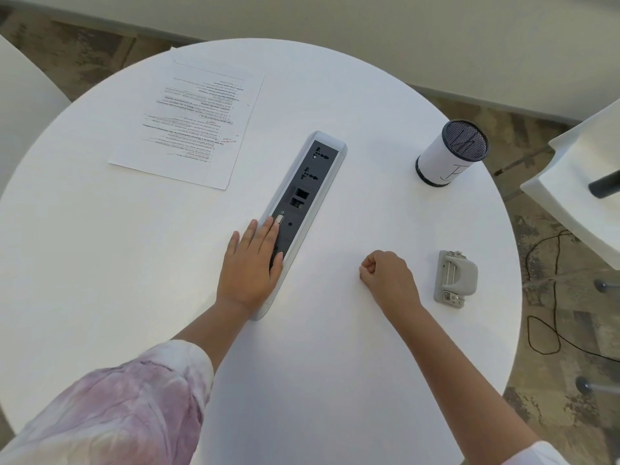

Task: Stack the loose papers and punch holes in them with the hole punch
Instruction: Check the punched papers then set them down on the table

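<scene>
Printed papers (188, 125) with red and black pen marks lie in a loose pile on the far left of the round white table (134, 263). A grey hole punch (454, 278) rests near the table's right edge. My left hand (251, 266) lies flat, fingers together, on the near end of the socket strip, holding nothing. My right hand (389, 276) rests on the table as a closed fist, a short way left of the hole punch and not touching it.
A dark socket strip (303, 196) is set into the table's middle, running diagonally. A white pen cup (451, 152) with a mesh rim stands at the far right. White chairs (583, 182) stand beside the table; a black cable (543, 330) lies on the floor at right.
</scene>
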`<act>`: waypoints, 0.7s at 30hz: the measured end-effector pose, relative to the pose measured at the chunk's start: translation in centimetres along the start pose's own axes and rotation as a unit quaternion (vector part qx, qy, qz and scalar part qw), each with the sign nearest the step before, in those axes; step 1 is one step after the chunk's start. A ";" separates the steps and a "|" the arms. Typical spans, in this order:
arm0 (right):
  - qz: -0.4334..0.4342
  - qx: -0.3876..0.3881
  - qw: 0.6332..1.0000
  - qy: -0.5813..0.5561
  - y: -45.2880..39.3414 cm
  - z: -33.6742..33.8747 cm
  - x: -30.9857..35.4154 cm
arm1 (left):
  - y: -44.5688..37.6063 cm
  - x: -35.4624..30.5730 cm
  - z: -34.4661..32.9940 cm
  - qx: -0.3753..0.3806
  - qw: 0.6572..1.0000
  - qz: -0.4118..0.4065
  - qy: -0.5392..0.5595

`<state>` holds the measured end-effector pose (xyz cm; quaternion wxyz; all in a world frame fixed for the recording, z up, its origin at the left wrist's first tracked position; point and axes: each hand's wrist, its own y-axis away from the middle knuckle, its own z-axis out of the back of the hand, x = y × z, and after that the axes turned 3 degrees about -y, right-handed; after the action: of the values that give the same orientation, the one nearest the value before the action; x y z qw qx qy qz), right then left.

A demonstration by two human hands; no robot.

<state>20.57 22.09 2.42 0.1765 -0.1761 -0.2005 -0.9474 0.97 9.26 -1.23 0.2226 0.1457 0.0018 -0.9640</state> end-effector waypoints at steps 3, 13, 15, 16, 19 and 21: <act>0.008 0.000 1.000 0.014 0.1 0.0 0.1 | 0.0 -0.1 0.1 0.002 1.000 -0.001 0.000; 0.006 0.018 0.999 0.032 0.0 0.4 0.4 | 0.0 -0.1 0.1 -0.003 1.000 -0.003 0.004; 0.005 0.020 0.999 0.032 0.0 0.4 0.4 | -0.1 -0.1 0.1 -0.001 1.000 -0.003 0.002; 0.004 0.022 0.999 0.032 0.0 0.4 0.4 | -0.1 -0.1 0.1 0.001 1.000 -0.002 0.002; 0.004 0.027 0.999 0.034 -0.1 0.4 0.5 | -0.1 0.0 0.1 0.004 1.000 -0.002 0.001; 0.004 0.029 0.999 0.033 -0.2 0.4 0.5 | -0.1 -0.1 0.1 0.004 1.000 -0.003 0.001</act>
<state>20.18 22.30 2.95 0.1917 -0.1399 -0.2216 -0.9458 0.94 9.38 -1.11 0.2195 0.1478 -0.0018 -0.9644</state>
